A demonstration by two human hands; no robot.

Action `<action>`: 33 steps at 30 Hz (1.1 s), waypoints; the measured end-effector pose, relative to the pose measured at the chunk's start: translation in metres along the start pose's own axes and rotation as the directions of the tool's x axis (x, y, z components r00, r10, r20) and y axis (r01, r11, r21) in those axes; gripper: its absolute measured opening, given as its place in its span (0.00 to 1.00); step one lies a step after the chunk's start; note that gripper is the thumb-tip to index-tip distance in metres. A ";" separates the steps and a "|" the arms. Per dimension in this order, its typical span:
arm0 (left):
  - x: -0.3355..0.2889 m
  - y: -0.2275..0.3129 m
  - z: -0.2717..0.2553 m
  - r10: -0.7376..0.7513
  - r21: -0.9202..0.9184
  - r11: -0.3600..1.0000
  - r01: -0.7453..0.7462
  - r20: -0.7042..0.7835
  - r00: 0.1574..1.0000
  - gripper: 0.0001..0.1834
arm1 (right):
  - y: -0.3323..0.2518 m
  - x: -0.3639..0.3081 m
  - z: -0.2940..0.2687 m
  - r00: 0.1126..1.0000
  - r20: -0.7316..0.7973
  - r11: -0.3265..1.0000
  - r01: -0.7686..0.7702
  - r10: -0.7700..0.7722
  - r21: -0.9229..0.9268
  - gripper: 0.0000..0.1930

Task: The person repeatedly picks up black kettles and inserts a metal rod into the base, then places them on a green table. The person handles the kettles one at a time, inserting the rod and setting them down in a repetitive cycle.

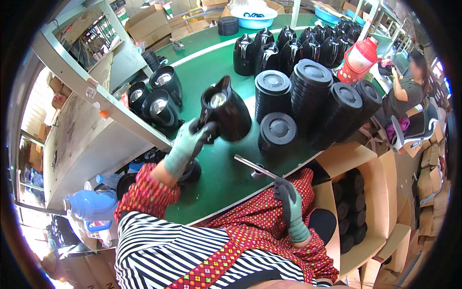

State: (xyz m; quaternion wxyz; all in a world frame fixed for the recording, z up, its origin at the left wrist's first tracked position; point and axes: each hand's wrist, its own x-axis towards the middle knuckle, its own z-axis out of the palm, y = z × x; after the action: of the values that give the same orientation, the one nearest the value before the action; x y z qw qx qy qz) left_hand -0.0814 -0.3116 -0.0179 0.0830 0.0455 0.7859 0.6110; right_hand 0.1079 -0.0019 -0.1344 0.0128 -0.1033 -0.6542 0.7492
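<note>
My left hand [187,142], in a pale green glove with dark fingers, is closed on the handle of a black jug [230,113]. The jug has a spout and a silvery inside, and is tilted over the green table [211,178]. In my right hand [288,200], gloved alike, is a metal rod [255,166] that points to the upper left, away from my lap. A small dark round piece [258,171] shows at the rod's middle; I cannot tell if it is attached. Several open black jugs [161,106] stand left of the held one.
Stacks of black round lids [274,96] rise right of the jug. Behind them stand several finished-looking black jugs [267,58] and a red-and-white flask [358,60]. An open carton [380,207] of black round parts is at my right. Another person [409,86] sits at far right.
</note>
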 end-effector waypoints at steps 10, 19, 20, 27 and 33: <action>0.269 -0.084 0.041 0.099 0.355 0.935 0.025 -0.328 0.940 0.28 | 0.011 -0.003 -0.011 0.963 0.137 0.874 0.267 -0.231 -0.406 0.16; 0.247 -0.067 0.001 0.269 0.602 0.770 0.212 -0.607 0.748 0.59 | 0.011 0.004 -0.007 0.970 0.115 0.880 0.245 -0.216 -0.407 0.14; 0.249 -0.069 -0.022 0.256 0.668 0.660 0.343 -0.630 0.733 0.61 | 0.011 0.005 -0.006 0.967 0.126 0.877 0.256 -0.223 -0.406 0.14; 0.286 -0.118 -0.121 0.046 0.725 0.284 0.628 -0.664 0.746 0.52 | 0.007 0.009 0.000 0.934 0.169 0.829 0.358 -0.316 -0.430 0.14; 0.251 -0.107 -0.098 0.232 0.643 0.610 0.464 -0.704 0.671 0.43 | 0.003 0.005 0.000 0.945 0.192 0.837 0.323 -0.264 -0.441 0.15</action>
State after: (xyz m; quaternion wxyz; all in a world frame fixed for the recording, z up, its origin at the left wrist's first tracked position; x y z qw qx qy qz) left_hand -0.3426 -0.3882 -0.1166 -0.2227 -0.2279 0.9341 0.1608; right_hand 0.1031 -0.0014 -0.1385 0.0621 0.0446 -0.8225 0.5635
